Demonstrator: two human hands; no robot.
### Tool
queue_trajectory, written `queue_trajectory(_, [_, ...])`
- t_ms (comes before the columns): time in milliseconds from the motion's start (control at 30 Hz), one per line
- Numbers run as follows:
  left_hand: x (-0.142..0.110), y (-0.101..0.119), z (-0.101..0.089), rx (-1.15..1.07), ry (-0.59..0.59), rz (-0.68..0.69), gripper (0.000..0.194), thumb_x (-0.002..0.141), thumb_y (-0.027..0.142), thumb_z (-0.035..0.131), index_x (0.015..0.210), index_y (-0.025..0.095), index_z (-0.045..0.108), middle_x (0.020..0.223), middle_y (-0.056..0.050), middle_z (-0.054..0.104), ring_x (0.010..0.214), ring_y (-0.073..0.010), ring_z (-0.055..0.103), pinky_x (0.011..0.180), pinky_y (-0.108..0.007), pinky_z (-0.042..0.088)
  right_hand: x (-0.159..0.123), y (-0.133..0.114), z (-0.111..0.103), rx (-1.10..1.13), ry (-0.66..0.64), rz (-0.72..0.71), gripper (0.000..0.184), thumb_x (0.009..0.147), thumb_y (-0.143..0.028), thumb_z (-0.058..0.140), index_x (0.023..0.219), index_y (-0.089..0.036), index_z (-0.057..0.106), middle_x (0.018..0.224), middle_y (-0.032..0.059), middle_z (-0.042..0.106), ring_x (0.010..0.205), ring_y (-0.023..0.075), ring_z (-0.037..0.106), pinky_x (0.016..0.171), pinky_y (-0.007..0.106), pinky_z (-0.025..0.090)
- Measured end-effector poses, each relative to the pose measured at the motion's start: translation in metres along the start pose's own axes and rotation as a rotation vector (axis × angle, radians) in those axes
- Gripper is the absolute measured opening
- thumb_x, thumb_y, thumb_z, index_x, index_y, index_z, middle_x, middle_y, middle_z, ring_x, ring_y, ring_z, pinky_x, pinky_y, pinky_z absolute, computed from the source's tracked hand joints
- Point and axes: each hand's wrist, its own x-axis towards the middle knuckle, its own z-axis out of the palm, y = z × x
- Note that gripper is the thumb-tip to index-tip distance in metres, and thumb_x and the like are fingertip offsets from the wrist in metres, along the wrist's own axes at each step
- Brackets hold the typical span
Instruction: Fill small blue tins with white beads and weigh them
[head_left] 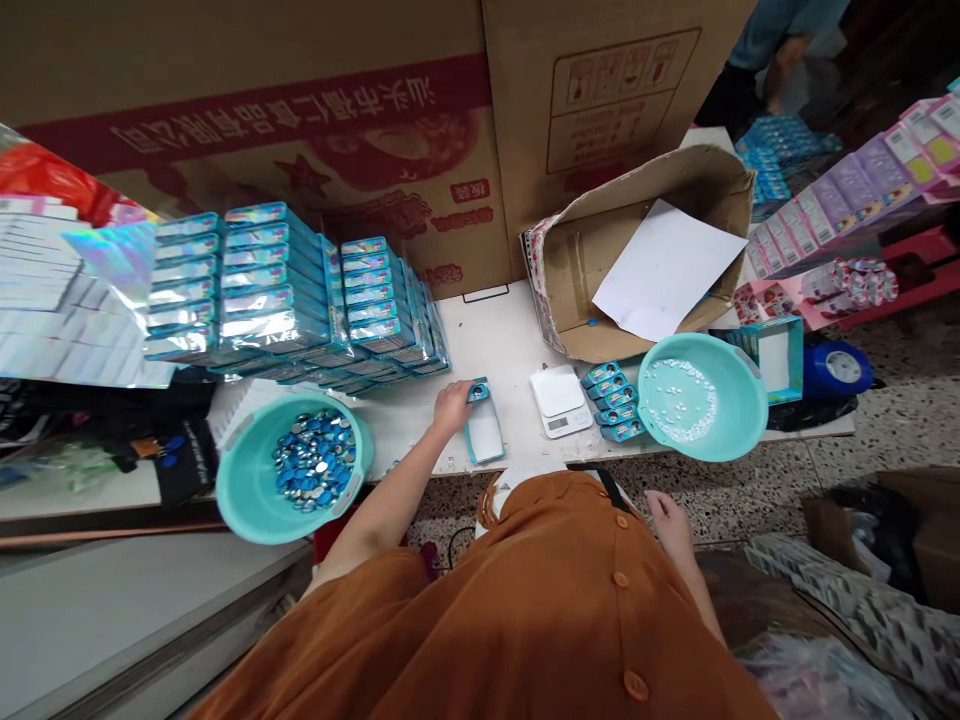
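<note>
My left hand (452, 408) rests on the white table (510, 340), its fingers against a small blue packet (478, 391). Whether it grips the packet is hard to tell. Beside that packet lies an open blue-edged card tray (484, 432). To the left stands a teal basin (244, 490) heaped with round blue and silver pieces. My right hand (670, 525) hangs below the table edge beside my orange dress (555, 590), holding nothing. Past it, a second teal basin (739, 400) holds small white beads.
Tall stacks of blue packets (277, 290) fill the table's back left. A digital kitchen scale (559, 398) and a short row of blue packets (615, 402) sit mid-table. Behind them is a cardboard box (570, 290) holding a white sheet. Large cartons (300, 130) rise behind the table.
</note>
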Motion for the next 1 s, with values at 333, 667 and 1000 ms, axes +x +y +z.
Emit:
queue_trajectory(333, [0.036, -0.009, -0.002, 0.203, -0.185, 0.032, 0.041, 0.072, 0.021, 0.061, 0.113, 0.022, 0.054, 0.119, -0.01, 0.059, 0.113, -0.0279, 0.051, 0.092, -0.036, 0.041, -0.011, -0.007, 0.001, -0.06, -0.026, 0.055, 0.051, 0.077, -0.057, 0.042, 0.094, -0.016, 0.068, 0.096, 0.0116, 0.071, 0.084, 0.0262, 0.062, 0.08, 0.035, 0.045])
queue_trajectory(667, [0.042, -0.008, 0.0, 0.316, -0.158, 0.068, 0.067, 0.074, 0.032, 0.064, 0.135, 0.018, 0.04, 0.121, -0.015, 0.057, 0.114, -0.0319, 0.051, 0.096, -0.043, 0.038, -0.006, -0.022, 0.003, -0.103, 0.003, 0.001, 0.046, 0.081, -0.05, 0.038, 0.091, -0.018, 0.069, 0.094, 0.0103, 0.071, 0.086, 0.0245, 0.062, 0.081, 0.034, 0.045])
queue_trajectory(1000, [-0.029, 0.161, 0.061, -0.063, -0.024, 0.687, 0.028, 0.09, 0.038, 0.048, 0.107, 0.019, 0.059, 0.101, -0.009, 0.062, 0.099, -0.022, 0.053, 0.09, -0.036, 0.039, -0.003, -0.015, 0.008, -0.05, -0.017, 0.002, 0.041, 0.082, -0.047, 0.038, 0.087, -0.02, 0.069, 0.091, 0.0079, 0.071, 0.084, 0.0224, 0.062, 0.078, 0.032, 0.045])
